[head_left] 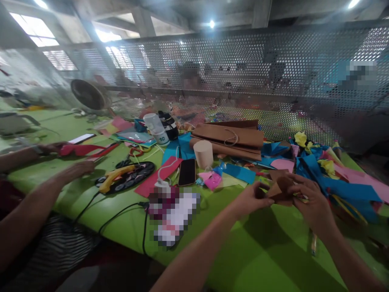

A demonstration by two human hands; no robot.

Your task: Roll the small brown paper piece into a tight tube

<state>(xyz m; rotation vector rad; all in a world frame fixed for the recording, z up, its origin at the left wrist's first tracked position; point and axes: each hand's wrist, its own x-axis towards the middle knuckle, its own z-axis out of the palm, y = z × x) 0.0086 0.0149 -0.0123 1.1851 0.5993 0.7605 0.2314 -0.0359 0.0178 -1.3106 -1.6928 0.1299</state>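
Note:
Over the green table, a small folded brown paper piece is held between both hands. My left hand pinches its left edge with thumb and fingers. My right hand grips the paper's right side, its fingers bent over it. Something small and light-coloured shows under the right fingers, too blurred to name. Blue paper lies just right of my right hand. A pink wrapped piece and a blue paper strip lie left of and beyond my left hand.
Brown sheets, a beige cup, a phone and bottles stand or lie centrally. At left, another person's hands hold red material near a yellow glue gun. Cables run over the front edge. A perforated screen rises behind.

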